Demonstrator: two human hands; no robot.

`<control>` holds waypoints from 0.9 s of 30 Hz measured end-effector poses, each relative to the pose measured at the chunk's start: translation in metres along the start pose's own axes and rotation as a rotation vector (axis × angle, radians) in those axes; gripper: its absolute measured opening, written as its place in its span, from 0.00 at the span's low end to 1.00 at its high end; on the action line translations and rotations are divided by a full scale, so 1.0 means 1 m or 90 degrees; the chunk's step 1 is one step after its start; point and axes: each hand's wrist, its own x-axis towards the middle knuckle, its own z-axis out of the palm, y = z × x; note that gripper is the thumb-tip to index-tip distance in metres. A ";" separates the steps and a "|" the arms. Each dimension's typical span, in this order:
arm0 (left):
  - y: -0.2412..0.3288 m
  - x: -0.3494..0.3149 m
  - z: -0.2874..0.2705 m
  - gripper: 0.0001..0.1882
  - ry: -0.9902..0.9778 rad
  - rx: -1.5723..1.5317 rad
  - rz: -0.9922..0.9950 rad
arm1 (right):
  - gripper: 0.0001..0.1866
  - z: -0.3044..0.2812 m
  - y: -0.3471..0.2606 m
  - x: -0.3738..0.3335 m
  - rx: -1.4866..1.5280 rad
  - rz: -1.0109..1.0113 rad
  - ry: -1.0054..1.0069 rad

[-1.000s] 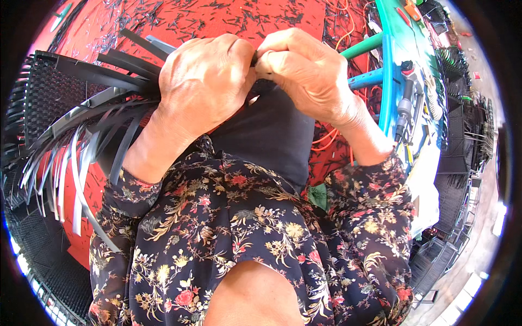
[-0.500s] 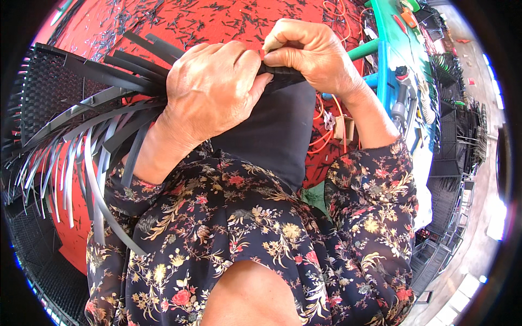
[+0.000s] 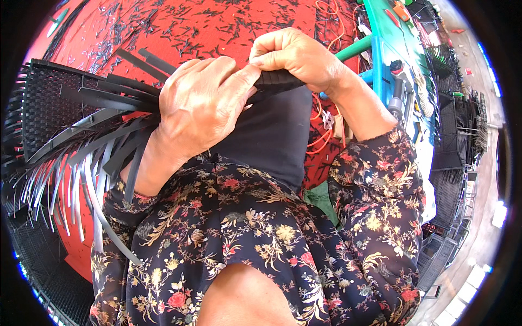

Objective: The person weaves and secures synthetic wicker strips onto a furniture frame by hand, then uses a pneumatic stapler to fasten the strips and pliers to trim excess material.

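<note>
The person's left hand (image 3: 204,106) is bent over a bunch of flat strips (image 3: 117,101), black and grey, which spread out to the left from under it. Its fingers curl down closely on them, and the fingertips are hidden; the thumb reaches toward the other hand. The right hand (image 3: 302,60) has thumb and forefinger in a narrow pinch, just beside the left thumb. If a thin end lies between these two, I cannot tell. Below this pinch, a black ribbed band (image 3: 278,80) shows between the hands, above the dark cloth (image 3: 266,136) on the lap. A black woven panel (image 3: 46,106) stands at the left, behind the strips.

On the right, beyond the right forearm, a power tool (image 3: 398,98) lies on a green and blue bench (image 3: 383,76); any marking on it is too small to read. Black scraps are scattered over the red floor covering (image 3: 239,35).
</note>
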 end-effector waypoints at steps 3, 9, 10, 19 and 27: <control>-0.005 0.002 0.001 0.15 -0.018 -0.017 0.013 | 0.06 0.000 0.001 0.000 -0.014 0.005 0.008; -0.007 0.016 0.004 0.14 -0.001 -0.036 0.009 | 0.14 0.005 0.001 -0.020 -0.073 -0.141 0.295; -0.008 0.020 0.005 0.12 -0.013 -0.021 0.005 | 0.13 0.002 0.020 -0.025 -0.040 -0.207 0.365; -0.039 0.045 0.002 0.09 -0.051 -0.082 -0.039 | 0.21 0.031 0.053 0.045 0.243 -0.376 0.678; -0.058 0.072 0.025 0.10 -0.060 -0.022 -0.089 | 0.23 -0.047 0.034 0.043 -0.265 -0.195 0.663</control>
